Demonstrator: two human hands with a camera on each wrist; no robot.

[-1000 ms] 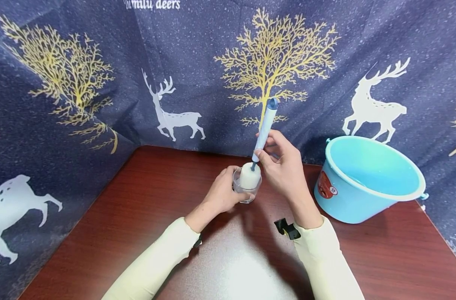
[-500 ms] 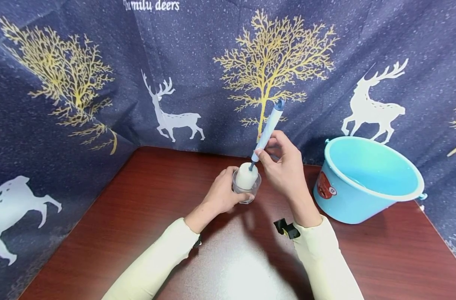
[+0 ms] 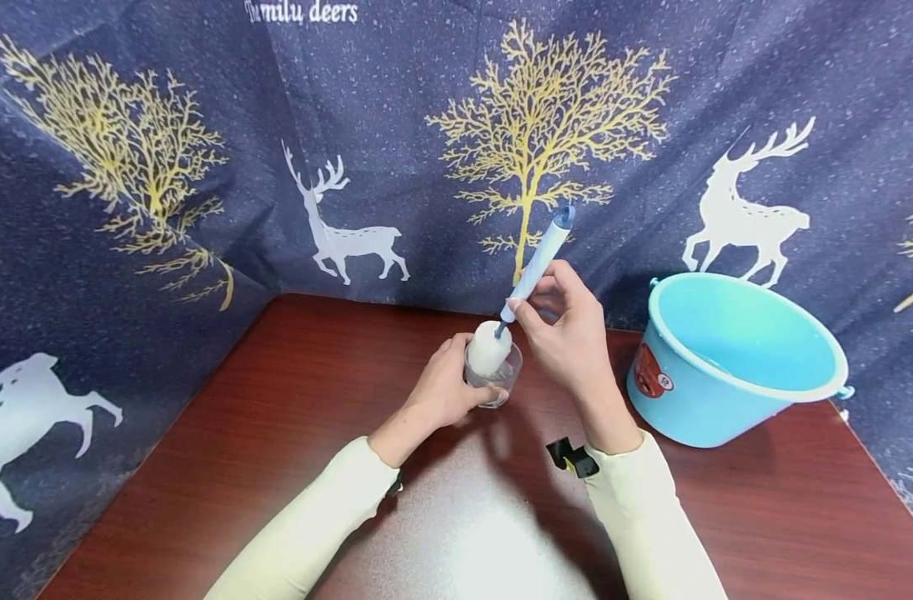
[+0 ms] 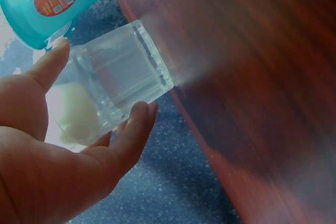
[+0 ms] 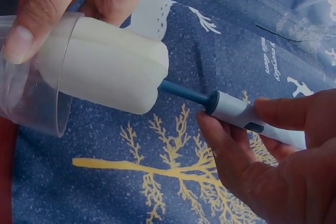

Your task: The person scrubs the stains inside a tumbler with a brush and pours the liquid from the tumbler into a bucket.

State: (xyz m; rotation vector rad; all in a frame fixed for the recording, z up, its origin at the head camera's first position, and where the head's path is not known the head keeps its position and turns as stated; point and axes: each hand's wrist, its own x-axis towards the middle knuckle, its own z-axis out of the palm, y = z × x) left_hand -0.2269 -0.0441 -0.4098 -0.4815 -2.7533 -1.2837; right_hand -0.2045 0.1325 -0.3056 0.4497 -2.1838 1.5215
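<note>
A clear cup point(image 4: 123, 66) stands tilted over the table in my left hand point(image 3: 444, 385), thumb on one side and fingers round the other. My right hand point(image 3: 569, 337) pinches the light-blue handle of a sponge cup brush point(image 3: 539, 265), which leans up to the right. Its white sponge head point(image 5: 110, 64) sits partly inside the cup's mouth, close to the left-hand wall, as the right wrist view shows. A dark blue stem joins sponge and handle. Through the cup's wall in the left wrist view, the sponge fills only the mouth end.
To the right on the reddish-brown table point(image 3: 291, 367) stands a light-blue bucket point(image 3: 714, 417) with a red label. Behind the table hangs a dark blue cloth point(image 3: 396, 100) printed with deer and trees.
The brush handle's top has swung to the right and slightly down. Its sponge has shifted left and a little up in the cup. My left hand and the cup stay nearly still.
</note>
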